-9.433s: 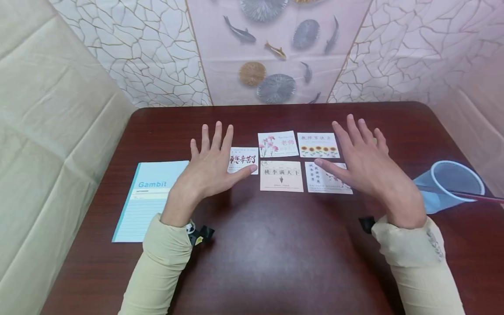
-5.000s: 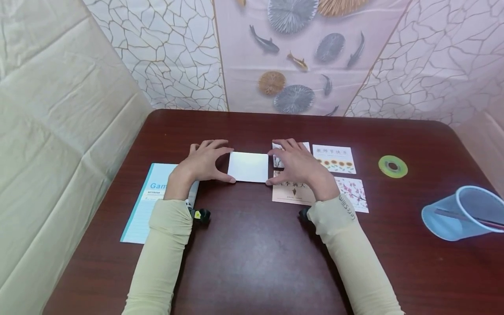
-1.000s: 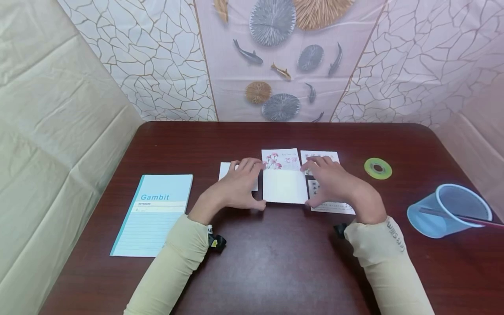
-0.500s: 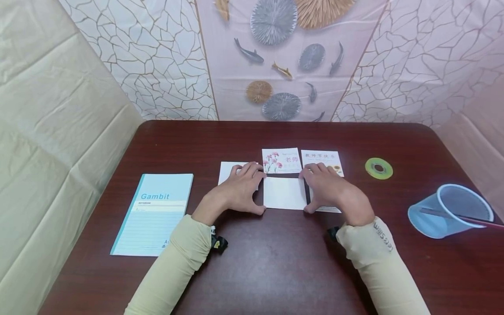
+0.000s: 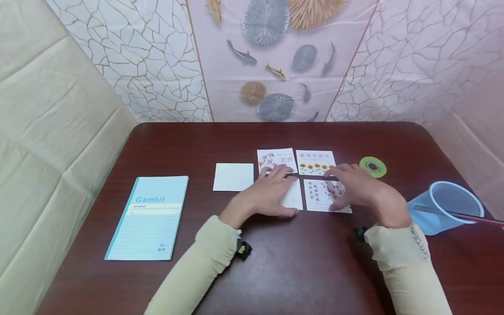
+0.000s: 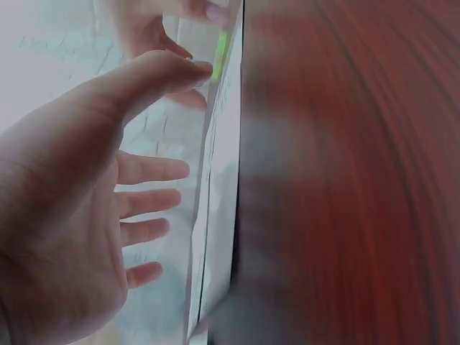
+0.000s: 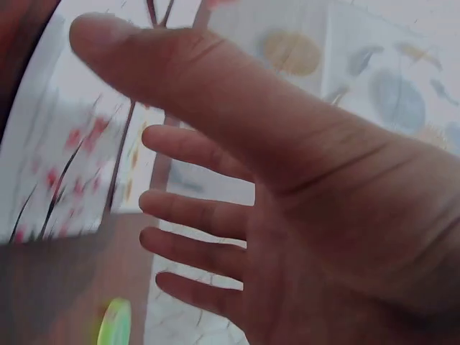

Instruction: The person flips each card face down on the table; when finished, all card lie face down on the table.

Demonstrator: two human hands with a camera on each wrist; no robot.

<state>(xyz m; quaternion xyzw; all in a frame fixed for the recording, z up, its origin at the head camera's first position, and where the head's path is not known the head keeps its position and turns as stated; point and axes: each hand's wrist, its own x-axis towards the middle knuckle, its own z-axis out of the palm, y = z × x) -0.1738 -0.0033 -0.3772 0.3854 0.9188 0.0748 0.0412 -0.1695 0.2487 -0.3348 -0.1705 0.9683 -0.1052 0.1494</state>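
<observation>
My left hand (image 5: 271, 192) is over a blank white card (image 5: 294, 197), fingers spread and slightly bent, covering much of it. In the left wrist view, its fingers (image 6: 151, 205) are loosely extended beside the cards, seen nearly edge-on. My right hand (image 5: 358, 189) hovers at the right edge of a card with dark characters and red blossoms (image 5: 316, 197), thumb and fingers apart. The right wrist view shows this blossom card (image 7: 65, 158) beyond the thumb, with nothing between the fingers. Behind them lie a carnation card (image 5: 275, 158) and a sunflower card (image 5: 315, 162).
Another blank white card (image 5: 233, 177) lies to the left. A "Gambit" notebook (image 5: 145, 227) rests at the table's left. On the right are a green ring-shaped roll (image 5: 373, 167) and a tipped blue cup (image 5: 425, 214) with a thin dark stick in it. Patterned cloth hangs behind the table.
The left and lower-middle cards, printed side up at first, now show white. Half a second ago both hands held the lower-middle card's sides; since then they have shifted right toward the blossom card.
</observation>
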